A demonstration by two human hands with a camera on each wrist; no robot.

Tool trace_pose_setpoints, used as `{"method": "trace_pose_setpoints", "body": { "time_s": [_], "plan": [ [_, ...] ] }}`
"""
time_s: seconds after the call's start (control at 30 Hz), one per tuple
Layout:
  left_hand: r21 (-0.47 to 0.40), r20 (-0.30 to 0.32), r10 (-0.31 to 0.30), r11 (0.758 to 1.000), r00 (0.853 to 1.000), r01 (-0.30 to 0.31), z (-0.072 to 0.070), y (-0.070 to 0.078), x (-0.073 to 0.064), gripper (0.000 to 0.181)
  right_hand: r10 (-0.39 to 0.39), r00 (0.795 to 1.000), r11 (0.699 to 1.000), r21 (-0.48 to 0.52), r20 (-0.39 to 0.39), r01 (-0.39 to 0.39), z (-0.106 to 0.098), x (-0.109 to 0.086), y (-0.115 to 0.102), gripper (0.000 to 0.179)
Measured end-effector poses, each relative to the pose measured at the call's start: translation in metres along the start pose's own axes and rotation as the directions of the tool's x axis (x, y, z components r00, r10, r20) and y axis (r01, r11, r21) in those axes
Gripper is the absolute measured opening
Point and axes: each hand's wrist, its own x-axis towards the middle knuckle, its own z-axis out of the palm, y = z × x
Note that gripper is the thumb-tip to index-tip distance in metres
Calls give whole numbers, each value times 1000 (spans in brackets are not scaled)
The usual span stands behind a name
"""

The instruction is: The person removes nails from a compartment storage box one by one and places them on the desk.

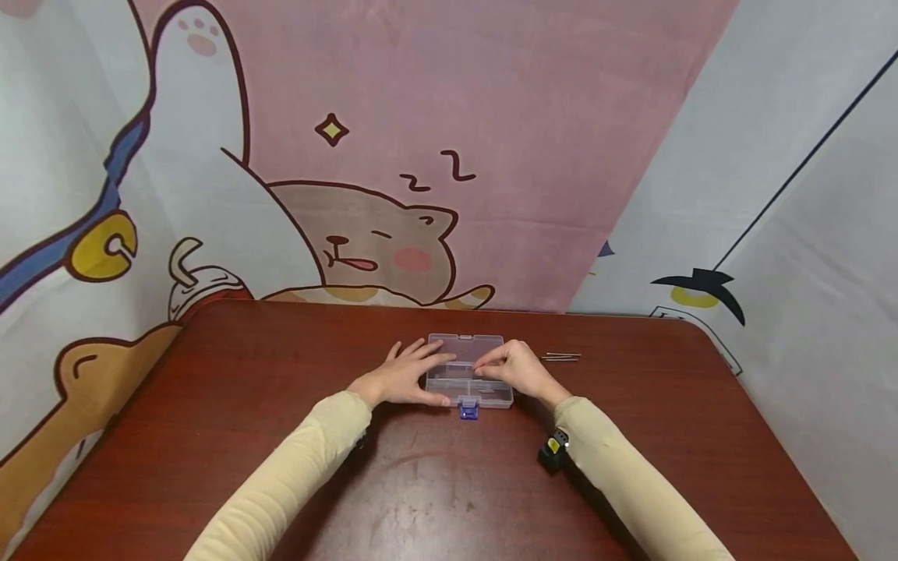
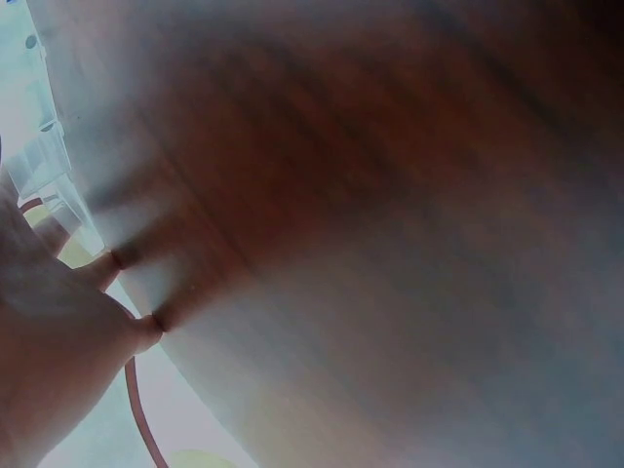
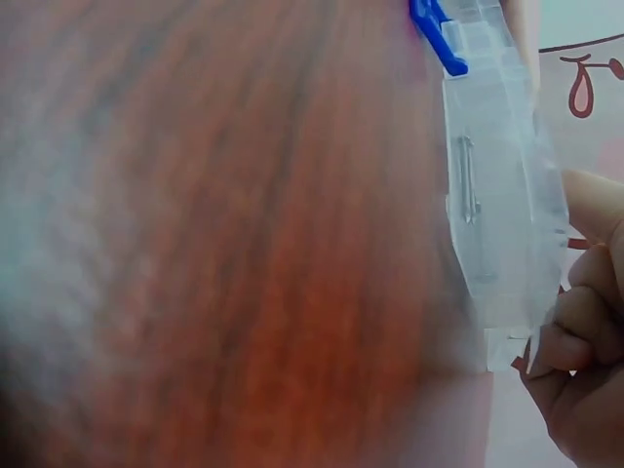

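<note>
A clear plastic compartment box [image 1: 489, 401] with a blue latch [image 1: 468, 411] lies on the table, its lid [image 1: 484, 343] laid back. My left hand [image 1: 403, 378] rests on the box's left side, fingers spread over its edge. My right hand [image 1: 522, 370] reaches over the right side, thumb and forefinger tips close together above a compartment. Whether anything small is between them cannot be seen. Its other fingers curl, as the right wrist view shows. Slim metal nails [image 3: 467, 180] show through the front wall. In the left wrist view the left hand [image 2: 68, 341] is partly cut off.
Several loose nails [image 1: 561, 358] lie on the table right of the box. The brown wooden table [image 1: 435, 483] reaches back to a cloth backdrop [image 1: 505, 195] printed with cartoon animals. A wrist camera [image 1: 553, 452] is strapped below the right sleeve.
</note>
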Motion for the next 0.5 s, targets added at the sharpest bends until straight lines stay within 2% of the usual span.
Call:
{"method": "trace_pose_setpoints", "body": {
  "time_s": [0.27,0.5],
  "plan": [
    [-12,5,-5,1000,1000,5,-3,2,-2,85,-18,996,979,-201,88,35,-2,6,-7,6],
    [-12,5,-1,1000,1000,1,-1,0,-1,84,-7,995,963,-268,99,33,-1,8,-8,6]
  ]
}}
